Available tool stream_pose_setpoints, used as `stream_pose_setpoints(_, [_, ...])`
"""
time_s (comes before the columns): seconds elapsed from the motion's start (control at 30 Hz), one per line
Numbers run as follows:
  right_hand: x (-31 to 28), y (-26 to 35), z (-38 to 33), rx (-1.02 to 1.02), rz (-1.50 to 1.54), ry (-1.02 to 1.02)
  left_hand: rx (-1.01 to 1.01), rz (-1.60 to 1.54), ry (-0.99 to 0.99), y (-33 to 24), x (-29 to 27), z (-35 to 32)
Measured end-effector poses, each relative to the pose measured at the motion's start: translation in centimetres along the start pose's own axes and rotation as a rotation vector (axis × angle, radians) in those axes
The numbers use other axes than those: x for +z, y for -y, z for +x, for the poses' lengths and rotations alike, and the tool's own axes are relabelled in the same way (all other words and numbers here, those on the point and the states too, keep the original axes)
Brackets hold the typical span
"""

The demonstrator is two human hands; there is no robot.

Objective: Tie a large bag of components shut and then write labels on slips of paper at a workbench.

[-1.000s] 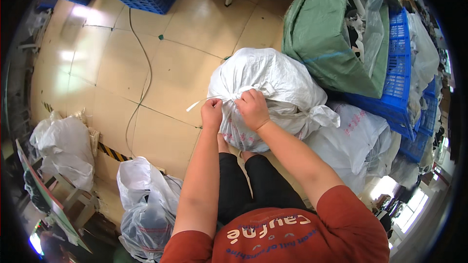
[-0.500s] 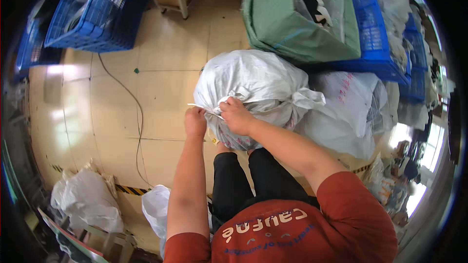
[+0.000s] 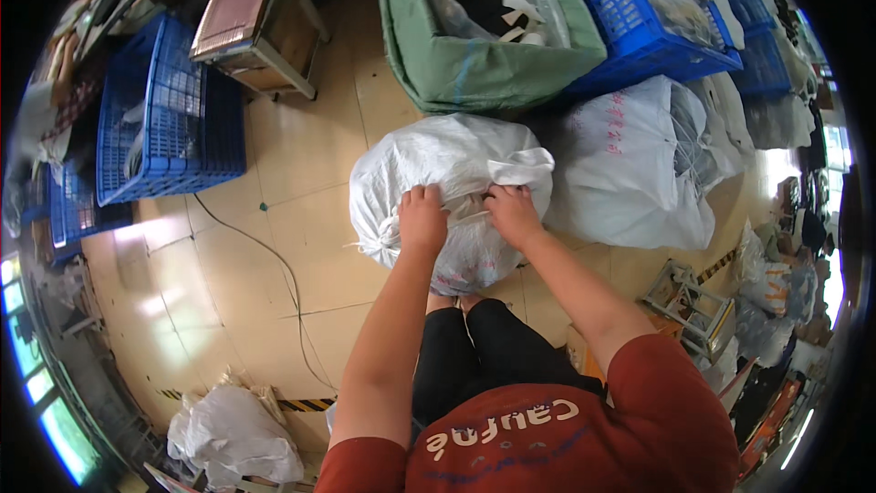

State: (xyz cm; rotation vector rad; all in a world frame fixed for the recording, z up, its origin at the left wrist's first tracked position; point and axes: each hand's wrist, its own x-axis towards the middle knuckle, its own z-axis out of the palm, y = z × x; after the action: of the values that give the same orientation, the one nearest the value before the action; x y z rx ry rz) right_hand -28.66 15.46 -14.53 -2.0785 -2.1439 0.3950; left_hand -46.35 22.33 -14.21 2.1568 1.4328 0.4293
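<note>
A bulging white woven sack (image 3: 411, 151) stands on the floor right in front of my feet, with a knotted bunch at its left side and a gathered tuft (image 3: 525, 167) at its upper right. My left hand (image 3: 423, 217) grips the sack's near top, fingers curled into the fabric. Just below the tuft, my right hand (image 3: 513, 210) has its fingers hooked into a fold. The fingertips of both hands are partly hidden in the cloth.
Against the sack's right side lies another white sack (image 3: 630, 192). Behind stand a green fabric-lined bin (image 3: 493, 73) of scraps and a blue crate (image 3: 630, 9). To the left are a blue crate (image 3: 164, 119), a wooden stool (image 3: 246, 23) and a floor cable (image 3: 287, 265).
Both hands have left the white tie at the sack's left side and moved right onto its folds, spreading further apart. The view has shifted, and the tie ends no longer sit in my fingers.
</note>
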Motion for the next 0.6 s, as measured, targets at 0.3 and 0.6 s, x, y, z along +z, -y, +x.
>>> stream_pose_setpoints(0.3, [-2.3, 0.3, -8.8, 0.144, 0.203, 0.352, 0.018, -0.018, 0.332, -1.2, 0.8, -6.6])
stream_pose_setpoints(0.6, [-3.6, -1.4, -9.0, 0.158, 0.265, 0.01, 0.041, -0.076, 0.259, -6.7, -2.5, -1.8])
